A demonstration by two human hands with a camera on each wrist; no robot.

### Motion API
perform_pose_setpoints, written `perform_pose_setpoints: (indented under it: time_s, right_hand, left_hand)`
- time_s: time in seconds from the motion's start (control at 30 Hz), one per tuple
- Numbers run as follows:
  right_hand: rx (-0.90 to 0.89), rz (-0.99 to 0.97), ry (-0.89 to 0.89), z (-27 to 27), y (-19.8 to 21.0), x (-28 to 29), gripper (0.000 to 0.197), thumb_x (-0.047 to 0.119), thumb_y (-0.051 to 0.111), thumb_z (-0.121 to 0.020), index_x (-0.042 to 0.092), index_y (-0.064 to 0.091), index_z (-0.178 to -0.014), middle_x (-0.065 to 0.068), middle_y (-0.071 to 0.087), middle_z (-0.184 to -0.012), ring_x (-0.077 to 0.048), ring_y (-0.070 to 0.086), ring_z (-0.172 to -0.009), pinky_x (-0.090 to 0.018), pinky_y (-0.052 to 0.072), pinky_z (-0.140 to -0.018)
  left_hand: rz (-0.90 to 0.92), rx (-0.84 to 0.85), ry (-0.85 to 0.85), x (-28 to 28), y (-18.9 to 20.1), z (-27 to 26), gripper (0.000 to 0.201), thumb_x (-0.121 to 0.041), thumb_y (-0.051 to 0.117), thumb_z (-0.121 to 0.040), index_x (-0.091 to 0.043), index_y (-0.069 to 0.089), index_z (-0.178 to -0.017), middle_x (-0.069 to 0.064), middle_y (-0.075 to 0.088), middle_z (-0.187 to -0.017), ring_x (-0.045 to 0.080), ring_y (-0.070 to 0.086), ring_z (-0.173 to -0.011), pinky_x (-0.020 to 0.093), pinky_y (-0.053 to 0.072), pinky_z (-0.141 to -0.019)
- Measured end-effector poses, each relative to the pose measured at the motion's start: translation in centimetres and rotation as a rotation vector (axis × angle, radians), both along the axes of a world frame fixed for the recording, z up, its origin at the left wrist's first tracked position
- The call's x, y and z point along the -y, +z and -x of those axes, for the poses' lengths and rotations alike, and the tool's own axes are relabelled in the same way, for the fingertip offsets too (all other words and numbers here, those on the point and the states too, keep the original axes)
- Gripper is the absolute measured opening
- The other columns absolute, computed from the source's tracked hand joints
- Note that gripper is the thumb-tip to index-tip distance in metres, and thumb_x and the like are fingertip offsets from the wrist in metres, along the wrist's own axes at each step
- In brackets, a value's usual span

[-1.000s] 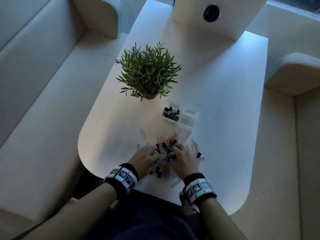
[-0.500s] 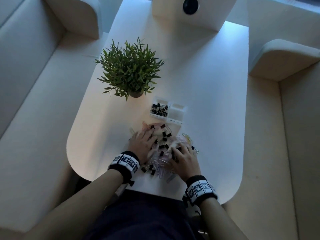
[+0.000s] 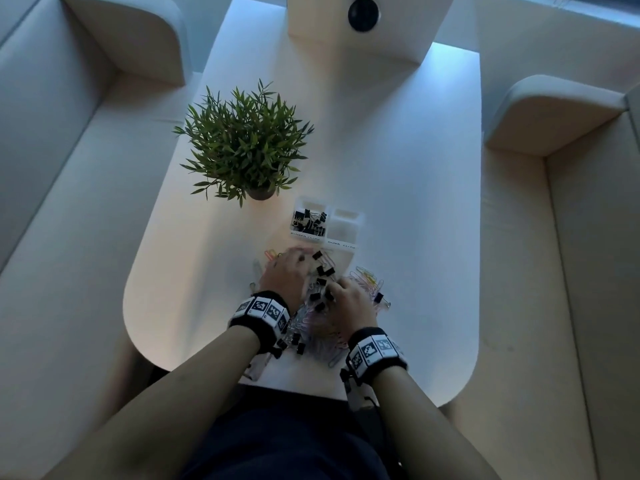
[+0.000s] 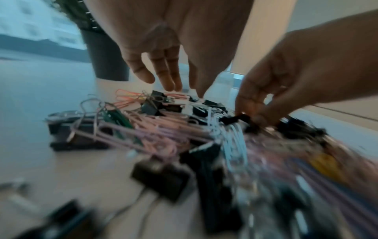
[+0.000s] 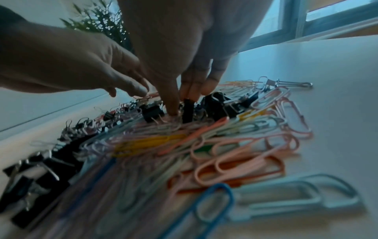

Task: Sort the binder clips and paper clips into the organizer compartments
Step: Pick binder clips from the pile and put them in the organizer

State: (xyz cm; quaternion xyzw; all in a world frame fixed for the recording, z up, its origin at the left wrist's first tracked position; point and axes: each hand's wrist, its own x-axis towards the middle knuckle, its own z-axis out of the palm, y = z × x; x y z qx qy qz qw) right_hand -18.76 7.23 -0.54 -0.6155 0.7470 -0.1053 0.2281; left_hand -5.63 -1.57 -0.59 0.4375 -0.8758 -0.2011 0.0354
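Observation:
A mixed pile of coloured paper clips [image 5: 225, 145] and black binder clips [image 3: 320, 282] lies on the white table [image 3: 415, 237] in front of me. The clear organizer [image 3: 360, 220] stands just beyond it; its left compartment holds black binder clips [image 3: 310, 220] and its right compartment [image 3: 344, 225] looks empty. My left hand [image 4: 184, 90] hovers over the pile's far left side, fingers straight and pointing down, holding nothing. My right hand [image 5: 182, 105] digs into the pile, thumb and fingers pinching a black binder clip [image 5: 188, 111].
A potted green plant [image 3: 242, 147] stands on the table behind and left of the organizer. A pale block with a dark round hole [image 3: 363, 12] sits at the table's far end. Upholstered benches [image 3: 62, 202] flank the table on both sides.
My left hand has reached forward over the pile toward the organizer. My right hand has stayed in the pile's right half and closed on a binder clip. The head view has shifted.

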Motion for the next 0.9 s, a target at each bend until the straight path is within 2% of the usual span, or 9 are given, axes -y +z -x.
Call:
perform_pose_setpoints:
  time_s: [0.1, 0.17, 0.23, 0.37, 0.5, 0.57, 0.63, 0.77, 0.9]
  right_hand:
    - [0.025, 0.010, -0.017, 0.3, -0.5, -0.1, 0.008, 0.004, 0.065, -0.079, 0.009, 0.063, -0.086, -0.008, 0.060, -0.090, -0.023, 0.055, -0.076, -0.037, 0.055, -0.067]
    - [0.045, 0.017, -0.015, 0.7, -0.3, -0.3, 0.010, 0.006, 0.067, -0.078, 0.009, 0.064, -0.087, -0.007, 0.061, -0.094, -0.023, 0.055, -0.084, -0.037, 0.053, -0.072]
    - [0.093, 0.010, -0.065, 1.4, 0.1, -0.3, 0.011, 0.009, 0.068, -0.077, 0.011, 0.062, -0.085, -0.005, 0.063, -0.093, -0.024, 0.054, -0.089, -0.036, 0.050, -0.075]
    - [0.151, -0.006, -0.149, 2.2, 0.4, 1.2, 0.014, 0.016, 0.073, -0.074, 0.013, 0.060, -0.077, -0.005, 0.065, -0.078, -0.024, 0.057, -0.078, -0.034, 0.048, -0.069]
    - [0.084, 0.006, -0.087, 1.9, 0.6, 3.6, 0.022, 0.011, 0.065, -0.081, 0.012, 0.065, -0.103, -0.012, 0.066, -0.085, -0.026, 0.060, -0.078, -0.036, 0.053, -0.071]
    - [0.039, 0.000, -0.047, 1.4, 0.4, 4.0, 0.015, 0.005, 0.059, -0.083, 0.007, 0.067, -0.096, -0.012, 0.065, -0.083, -0.028, 0.060, -0.073, -0.038, 0.055, -0.068]
    - [0.018, 0.001, -0.029, 1.0, 0.0, 3.9, 0.011, -0.001, 0.057, -0.083, 0.004, 0.066, -0.085, -0.012, 0.062, -0.078, -0.027, 0.059, -0.064, -0.038, 0.056, -0.062]
    - [0.049, 0.053, -0.027, 1.0, -0.5, 3.2, 0.008, -0.005, 0.065, -0.076, 0.001, 0.061, -0.072, -0.013, 0.061, -0.074, -0.025, 0.057, -0.057, -0.035, 0.056, -0.056]
    - [0.123, 0.111, -0.026, 1.4, -0.5, 2.9, 0.005, -0.003, 0.064, -0.079, -0.001, 0.065, -0.074, -0.014, 0.064, -0.075, -0.024, 0.058, -0.059, -0.034, 0.055, -0.059]
  left_hand:
    - [0.003, -0.082, -0.010, 1.4, 0.4, 0.7, 0.034, -0.006, 0.062, -0.078, -0.009, 0.061, -0.112, 0.008, 0.062, -0.112, 0.026, 0.059, -0.095, 0.039, 0.052, -0.083]
    - [0.013, 0.006, -0.092, 1.9, 0.5, 1.5, 0.033, -0.004, 0.062, -0.079, -0.007, 0.061, -0.111, 0.015, 0.063, -0.106, 0.033, 0.061, -0.090, 0.041, 0.053, -0.077]
    - [-0.017, 0.095, -0.142, 2.1, 0.9, 2.2, 0.032, -0.007, 0.055, -0.085, -0.007, 0.058, -0.117, 0.019, 0.059, -0.108, 0.035, 0.059, -0.093, 0.043, 0.052, -0.080]
    - [-0.087, 0.097, -0.154, 1.7, 1.1, 2.4, 0.027, 0.000, 0.053, -0.086, 0.000, 0.057, -0.113, 0.017, 0.053, -0.118, 0.028, 0.059, -0.096, 0.033, 0.050, -0.088]
    - [-0.165, 0.002, -0.071, 1.4, 0.6, 1.7, 0.033, -0.004, 0.057, -0.085, -0.003, 0.053, -0.117, 0.013, 0.054, -0.123, 0.028, 0.058, -0.106, 0.034, 0.050, -0.090]
    - [-0.205, -0.053, -0.007, 1.2, 0.6, 1.4, 0.028, -0.003, 0.056, -0.083, -0.006, 0.057, -0.112, 0.013, 0.059, -0.118, 0.029, 0.060, -0.102, 0.040, 0.052, -0.089]
    - [-0.242, -0.128, 0.103, 1.0, 0.7, 1.0, 0.015, -0.003, 0.055, -0.082, -0.007, 0.060, -0.095, 0.013, 0.062, -0.100, 0.029, 0.060, -0.085, 0.044, 0.054, -0.081]
    - [-0.237, -0.293, 0.217, 1.0, 0.2, 0.8, 0.029, -0.001, 0.053, -0.080, -0.009, 0.063, -0.105, 0.012, 0.064, -0.108, 0.026, 0.060, -0.095, 0.031, 0.049, -0.084]
    - [-0.295, -0.253, 0.256, 0.8, 1.5, 2.1, 0.015, -0.003, 0.046, -0.084, -0.003, 0.061, -0.087, 0.014, 0.062, -0.091, 0.027, 0.056, -0.079, 0.028, 0.042, -0.068]
